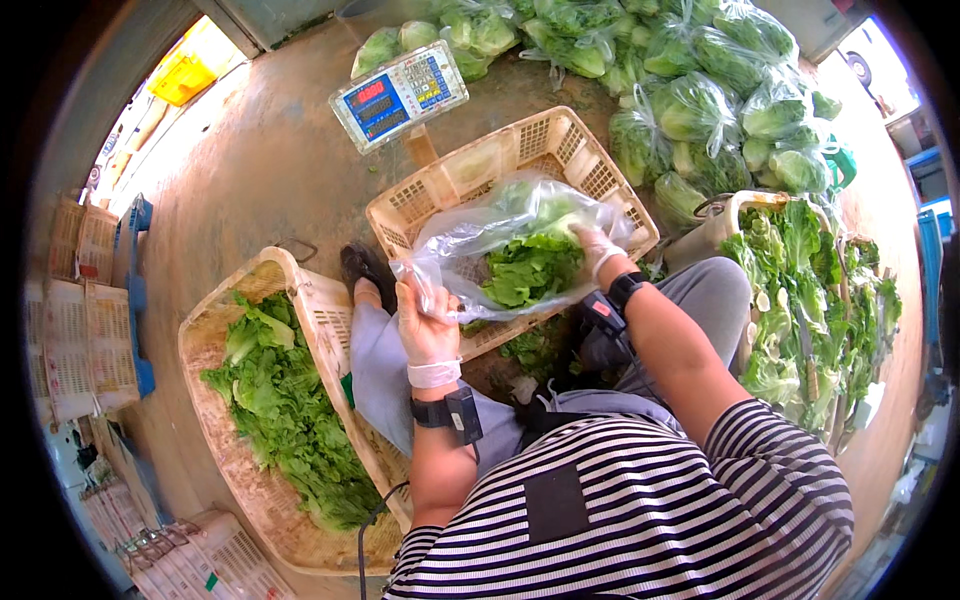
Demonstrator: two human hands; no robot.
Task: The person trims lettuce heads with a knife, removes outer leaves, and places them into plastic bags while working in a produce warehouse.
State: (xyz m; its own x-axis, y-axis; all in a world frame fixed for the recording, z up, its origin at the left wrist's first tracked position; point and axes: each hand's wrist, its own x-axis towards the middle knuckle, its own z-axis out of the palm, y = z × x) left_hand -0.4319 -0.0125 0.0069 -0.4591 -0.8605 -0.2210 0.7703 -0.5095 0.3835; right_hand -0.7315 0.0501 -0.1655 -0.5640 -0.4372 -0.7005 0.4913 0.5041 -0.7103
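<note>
A clear plastic bag [462, 238] with leafy lettuce [535, 268] in it lies in a cream plastic crate [590, 150] in front of me. My left hand [428, 325], in a thin glove, is closed on the near left edge of the bag's mouth. At the bag's right side is my right hand [598, 250], also gloved, against the lettuce. Its fingers are partly hidden by leaves and plastic, so I cannot tell whether they grip. Just beyond the crate stands a digital scale display [398, 96] with a keypad.
To my left, a tall crate [220, 440] holds loose lettuce [290, 430]. Another container on my right is heaped with leaves [790, 300]. Many bagged lettuces [700, 100] are piled at the far right. Stacked crates [85, 350] stand by the left wall.
</note>
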